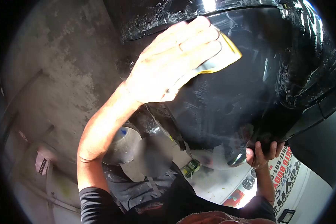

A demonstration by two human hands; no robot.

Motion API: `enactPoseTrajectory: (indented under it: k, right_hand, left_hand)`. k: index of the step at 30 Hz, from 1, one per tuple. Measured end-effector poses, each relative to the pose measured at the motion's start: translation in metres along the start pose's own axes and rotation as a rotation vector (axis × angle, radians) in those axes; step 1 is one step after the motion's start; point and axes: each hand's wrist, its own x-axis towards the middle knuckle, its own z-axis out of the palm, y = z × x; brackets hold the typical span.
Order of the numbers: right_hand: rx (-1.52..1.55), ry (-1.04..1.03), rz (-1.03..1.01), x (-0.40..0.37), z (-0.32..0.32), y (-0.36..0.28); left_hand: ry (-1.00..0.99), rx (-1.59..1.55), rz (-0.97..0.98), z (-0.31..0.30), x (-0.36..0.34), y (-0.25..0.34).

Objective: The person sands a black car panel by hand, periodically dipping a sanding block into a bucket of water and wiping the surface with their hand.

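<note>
My left hand (175,56) is raised against a glossy black car body panel (220,100). Its fingers are closed on a folded sheet with yellow edges (229,56), which looks like sandpaper and lies against the panel. Strong light washes out the hand and much of the sheet. Pale scuffs and whitish residue mark the panel, mostly near its upper seam and right side. Lower right, my right hand (263,155) rests on the panel's lower edge with its fingers spread; their tips partly merge into the dark surface.
A bucket (125,145) stands below my left forearm, with a blurred dark round shape (153,156) beside it. A small green object (191,168) lies on the pale floor. Behind my right arm is a printed auto body banner (283,168). A stained grey wall (63,74) rises at left.
</note>
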Motion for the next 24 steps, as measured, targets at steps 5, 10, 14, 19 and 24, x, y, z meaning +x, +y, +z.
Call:
enactPoseTrajectory:
  k: [5,10,14,19,24]
  right_hand:
    - [-0.008,0.007,-0.009,-0.006,0.000,0.004]
    - [-0.029,0.040,-0.026,0.000,0.005,0.005]
    - [-0.004,0.042,-0.008,0.002,0.005,0.001]
    - [-0.010,0.044,-0.019,0.007,0.004,-0.001]
    - [0.013,0.026,-0.005,0.006,0.002,-0.003]
  left_hand:
    - [0.122,0.124,0.024,0.025,0.029,0.018]
    - [0.277,-0.054,-0.297,0.058,-0.033,0.054]
    - [0.351,0.019,-0.379,0.045,-0.011,0.061]
    - [0.365,-0.071,-0.476,0.057,-0.044,0.079]
    - [0.474,0.141,-0.407,0.056,-0.003,0.053]
